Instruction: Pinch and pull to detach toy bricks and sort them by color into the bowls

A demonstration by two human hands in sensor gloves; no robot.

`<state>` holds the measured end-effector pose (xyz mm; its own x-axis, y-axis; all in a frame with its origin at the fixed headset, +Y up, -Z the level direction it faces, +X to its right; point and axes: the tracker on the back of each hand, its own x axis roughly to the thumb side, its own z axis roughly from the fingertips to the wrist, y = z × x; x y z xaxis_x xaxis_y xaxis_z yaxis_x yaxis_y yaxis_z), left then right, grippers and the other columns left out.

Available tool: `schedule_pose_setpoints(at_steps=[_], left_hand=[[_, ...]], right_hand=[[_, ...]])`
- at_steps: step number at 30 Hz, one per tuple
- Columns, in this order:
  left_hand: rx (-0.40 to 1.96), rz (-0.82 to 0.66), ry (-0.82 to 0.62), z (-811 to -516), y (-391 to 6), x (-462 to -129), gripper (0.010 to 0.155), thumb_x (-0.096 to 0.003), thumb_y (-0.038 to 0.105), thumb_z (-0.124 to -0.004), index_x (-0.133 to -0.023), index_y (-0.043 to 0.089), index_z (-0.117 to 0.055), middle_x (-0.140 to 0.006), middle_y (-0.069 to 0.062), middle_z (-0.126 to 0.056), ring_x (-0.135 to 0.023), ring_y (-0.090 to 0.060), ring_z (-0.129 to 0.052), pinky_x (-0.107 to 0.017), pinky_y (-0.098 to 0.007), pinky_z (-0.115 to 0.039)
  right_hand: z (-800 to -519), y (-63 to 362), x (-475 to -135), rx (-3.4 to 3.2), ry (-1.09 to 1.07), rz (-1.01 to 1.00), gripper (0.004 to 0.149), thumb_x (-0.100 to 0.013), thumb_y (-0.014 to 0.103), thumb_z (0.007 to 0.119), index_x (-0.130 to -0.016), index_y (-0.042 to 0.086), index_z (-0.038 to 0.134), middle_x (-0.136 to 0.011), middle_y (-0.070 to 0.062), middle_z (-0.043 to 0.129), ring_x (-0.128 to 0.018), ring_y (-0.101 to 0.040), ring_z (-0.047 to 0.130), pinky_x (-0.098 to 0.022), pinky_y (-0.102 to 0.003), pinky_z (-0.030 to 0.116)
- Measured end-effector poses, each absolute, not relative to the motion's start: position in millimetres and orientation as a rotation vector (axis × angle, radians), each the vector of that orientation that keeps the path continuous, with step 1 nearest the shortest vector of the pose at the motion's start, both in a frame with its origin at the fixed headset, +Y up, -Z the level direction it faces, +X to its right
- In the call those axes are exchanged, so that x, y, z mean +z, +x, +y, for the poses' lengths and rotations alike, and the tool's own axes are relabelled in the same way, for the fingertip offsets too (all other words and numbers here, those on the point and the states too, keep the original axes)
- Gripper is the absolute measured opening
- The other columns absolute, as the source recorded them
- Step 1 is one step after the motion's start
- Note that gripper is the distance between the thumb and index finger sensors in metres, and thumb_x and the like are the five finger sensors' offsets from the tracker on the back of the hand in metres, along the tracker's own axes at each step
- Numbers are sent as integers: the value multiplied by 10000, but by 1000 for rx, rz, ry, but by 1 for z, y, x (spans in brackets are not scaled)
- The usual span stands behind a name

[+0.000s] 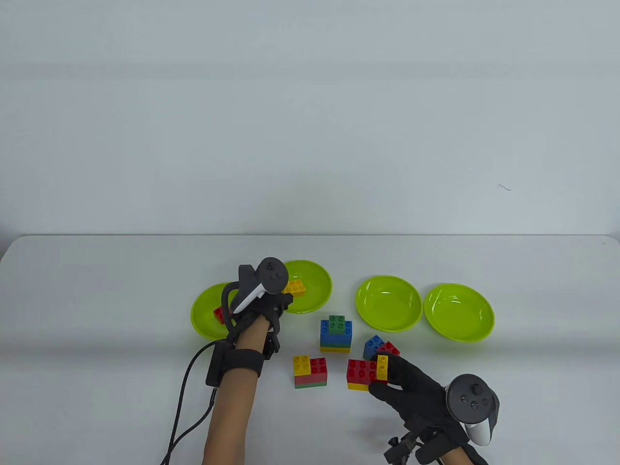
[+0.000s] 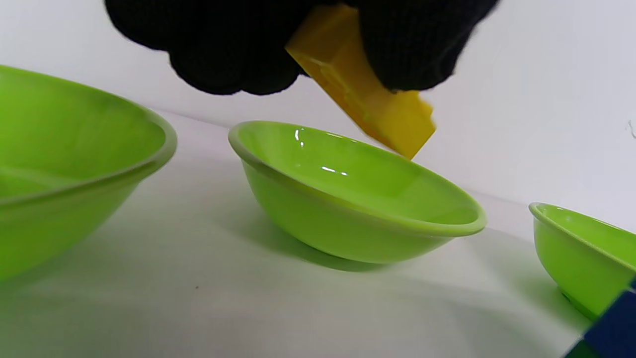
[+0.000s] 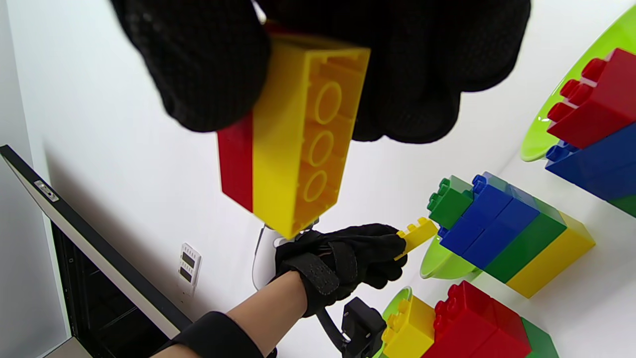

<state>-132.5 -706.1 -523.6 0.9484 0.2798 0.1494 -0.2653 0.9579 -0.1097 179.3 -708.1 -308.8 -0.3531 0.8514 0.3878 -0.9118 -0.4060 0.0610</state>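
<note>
No legible text, label or number anywhere

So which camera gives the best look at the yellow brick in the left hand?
The left wrist view: the yellow brick fills the frame, pinched by the left hand above a bowl. The table view mostly hides it behind the tracker; the right wrist view shows it small and distant.

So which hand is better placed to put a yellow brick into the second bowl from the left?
The left hand. It already pinches a loose yellow brick just above that bowl. The right hand is nearer the stacks, gripping a red-and-yellow stack not yet separated.
</note>
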Motion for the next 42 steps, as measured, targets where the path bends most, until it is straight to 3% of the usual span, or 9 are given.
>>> schedule_pose_setpoints(at_steps=[5,9,13,21,29,37,42], left_hand=[[397,-280,-23,-681,-136,-499,783,-494,488,-731,-1082,22,-507,-1038,-291,-614,-919,-477,-671,-693,-582,-562],[617,-428,83,-652,-131,-451,778,-506,497,-719,-1076,4,-526,-1025,-309,-630,-903,-488,-686,-678,-589,-574],[702,-590,96,-634,-113,-400,759,-520,481,-712,-1070,-14,-542,-1009,-323,-645,-886,-500,-696,-666,-597,-578],[765,-826,133,-635,-68,-323,753,-522,491,-712,-1058,-23,-586,-984,-325,-688,-866,-498,-728,-655,-603,-598],[638,-866,79,-658,-49,-322,747,-511,499,-723,-1043,-13,-613,-967,-315,-709,-850,-481,-747,-649,-593,-610],[593,-869,221,-656,-47,-315,637,-475,428,-767,-970,29,-729,-884,-261,-816,-773,-416,-845,-609,-550,-689],[619,-859,231,-651,-48,-314,633,-474,435,-769,-943,9,-750,-836,-269,-846,-714,-410,-879,-565,-547,-719]], right_hand=[[-712,178,-310,1958,450,-182,617,-459,385,835,-975,74,701,-908,-183,839,-770,-387,891,-647,-538,680],[-714,176,-311,1959,448,-174,618,-459,383,835,-976,73,700,-907,-184,840,-767,-389,892,-644,-539,681],[-712,173,-307,1972,452,-192,616,-461,384,832,-975,71,700,-908,-186,837,-766,-387,893,-642,-538,683],[-714,162,-301,1974,472,-161,617,-462,384,831,-974,66,701,-906,-189,838,-762,-389,894,-637,-539,686],[-711,156,-297,2002,495,-166,627,-455,379,840,-964,37,711,-886,-204,856,-742,-392,912,-624,-539,701],[-709,153,-292,2047,419,-225,617,-427,372,872,-933,43,742,-870,-214,879,-712,-397,940,-598,-539,724],[-706,154,-291,2049,419,-246,619,-427,411,867,-927,63,759,-859,-197,894,-700,-376,952,-594,-524,735]])
